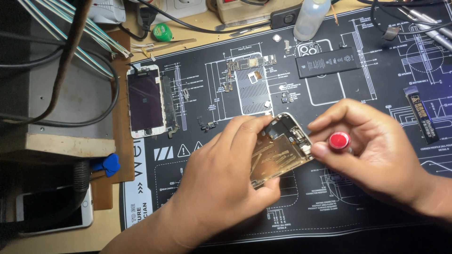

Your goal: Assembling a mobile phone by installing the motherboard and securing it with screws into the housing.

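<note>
Clearly left hand clamps silver open phone chassis above black printed repair mat; right hand fingers closed on red-capped screwdriver at chassis top edge. Risk, judged: tip slipping, gouging connector; loose screw dropping onto mat beneath chassis

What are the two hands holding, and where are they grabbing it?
The left hand grips the opened phone shell by its long edges. The right hand pinches a red-capped screwdriver just below its cap, fingertips touching the shell's corner.
</note>
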